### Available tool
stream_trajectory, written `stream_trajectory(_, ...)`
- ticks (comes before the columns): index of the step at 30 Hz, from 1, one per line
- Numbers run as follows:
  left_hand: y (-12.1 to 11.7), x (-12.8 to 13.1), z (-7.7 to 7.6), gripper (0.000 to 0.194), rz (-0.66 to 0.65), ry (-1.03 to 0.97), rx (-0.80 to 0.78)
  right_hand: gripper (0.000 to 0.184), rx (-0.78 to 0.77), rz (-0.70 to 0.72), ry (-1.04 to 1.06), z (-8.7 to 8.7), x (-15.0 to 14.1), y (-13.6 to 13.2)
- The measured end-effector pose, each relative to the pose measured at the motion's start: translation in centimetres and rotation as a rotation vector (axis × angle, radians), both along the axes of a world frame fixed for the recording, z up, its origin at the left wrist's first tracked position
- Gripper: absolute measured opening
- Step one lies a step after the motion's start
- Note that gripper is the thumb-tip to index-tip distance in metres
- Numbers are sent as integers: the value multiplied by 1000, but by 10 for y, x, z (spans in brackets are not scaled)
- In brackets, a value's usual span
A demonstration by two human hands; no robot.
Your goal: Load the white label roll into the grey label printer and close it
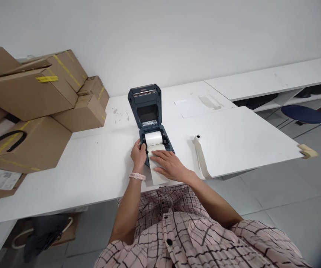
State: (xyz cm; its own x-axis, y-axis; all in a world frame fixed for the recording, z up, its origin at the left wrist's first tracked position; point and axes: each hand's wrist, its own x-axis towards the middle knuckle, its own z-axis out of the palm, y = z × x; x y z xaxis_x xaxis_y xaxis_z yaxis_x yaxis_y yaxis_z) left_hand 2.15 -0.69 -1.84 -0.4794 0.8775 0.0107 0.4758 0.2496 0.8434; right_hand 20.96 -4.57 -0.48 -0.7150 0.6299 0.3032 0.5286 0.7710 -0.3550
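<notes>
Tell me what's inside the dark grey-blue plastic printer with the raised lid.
A white paper roll sits inside; a pale paper strip extends toward the person, partly under the right hand. Whatever lies beneath the roll is covered.

Printer [150,127] on the table [233,137], boxes [62,85] to its left
In the printer, 1 paper roll [154,138]; to the right, 1 loose roll [198,147]; far right, 1 stool [302,114].

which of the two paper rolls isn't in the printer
The loose roll on the table, right of the printer; the other roll sits inside the printer.
</notes>
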Motion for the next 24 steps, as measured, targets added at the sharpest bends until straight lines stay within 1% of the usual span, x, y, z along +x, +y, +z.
stream_trajectory(6,3,-2,-5,51,23,-16,4,46,-53,41,29,1,7,1)
stream_trajectory(10,1,-3,-8,47,27,-81,13,45,-91,43,45,3,11,3)
stream_trajectory(17,8,-6,-24,44,13,-298,155,46,-112,38,25,4,9,2)
stream_trajectory(19,9,-5,-24,42,3,-352,175,47,-127,33,37,4,10,0)
stream_trajectory(21,5,-3,-20,42,-7,-398,183,47,-173,69,71,7,15,1)
stream_trajectory(23,-10,4,-14,47,-46,-455,174,45,-257,127,172,17,22,11)
stream_trajectory(24,-20,8,-11,53,-78,-490,160,45,-284,123,264,26,26,21)
